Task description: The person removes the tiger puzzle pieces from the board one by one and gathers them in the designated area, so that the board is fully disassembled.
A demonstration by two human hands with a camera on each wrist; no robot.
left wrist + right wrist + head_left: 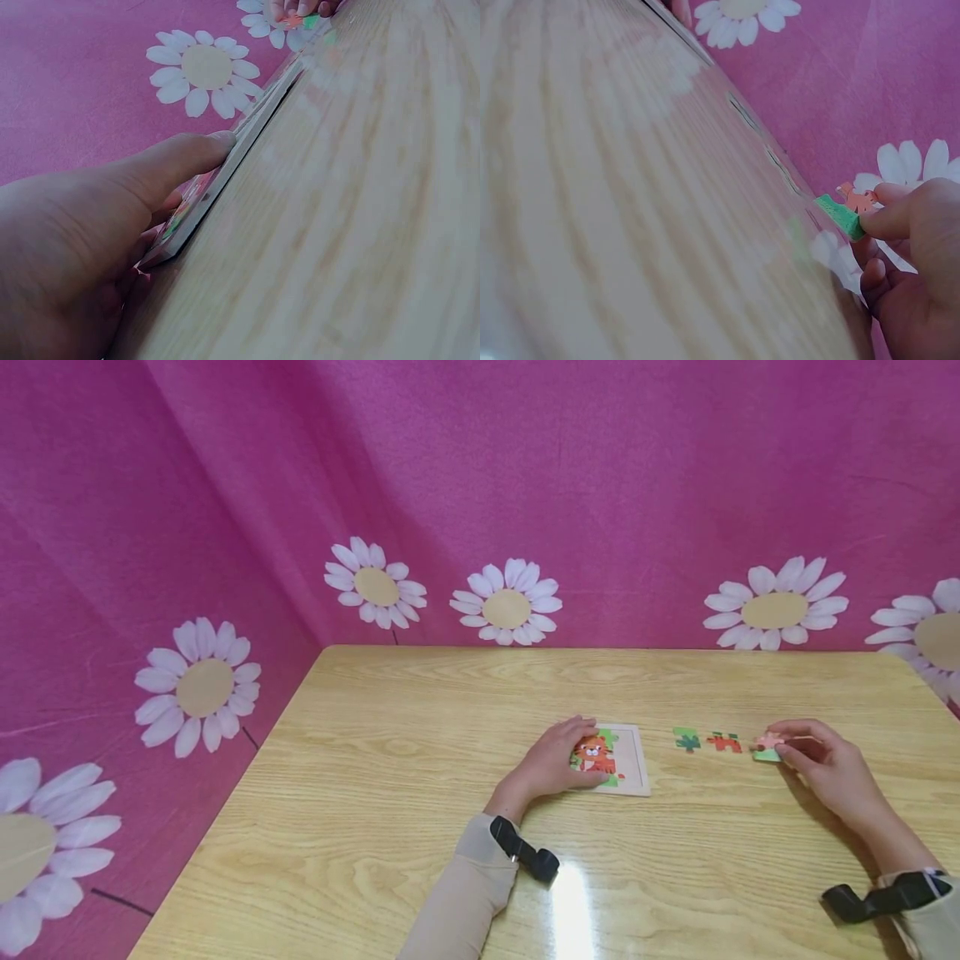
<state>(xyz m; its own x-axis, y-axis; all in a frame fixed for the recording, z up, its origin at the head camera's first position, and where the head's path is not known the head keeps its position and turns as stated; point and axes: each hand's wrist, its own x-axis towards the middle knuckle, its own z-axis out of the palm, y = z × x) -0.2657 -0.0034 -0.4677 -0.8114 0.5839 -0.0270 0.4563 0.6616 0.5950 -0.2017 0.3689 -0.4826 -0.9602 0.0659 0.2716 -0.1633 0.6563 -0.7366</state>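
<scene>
A wooden jigsaw puzzle board [633, 760] with a pale frame lies flat on the table, bearing an orange tiger picture on green. My left hand [557, 758] grips it from its left side, thumb along the near edge and fingers at the far edge, covering part of the picture. In the left wrist view the thumb presses on the rim of the board [236, 154]. To the right, my right hand [836, 768] pinches an orange and green puzzle piece [841, 217] between thumb and fingers. That piece is tilted and lifted off the table in the right wrist view.
Between the board and my right hand lie a green puzzle piece [686, 740] and a red-orange puzzle piece [724, 742]. The wood-grain table [360, 793] meets a pink curtain [600, 485] with daisies behind and at the left.
</scene>
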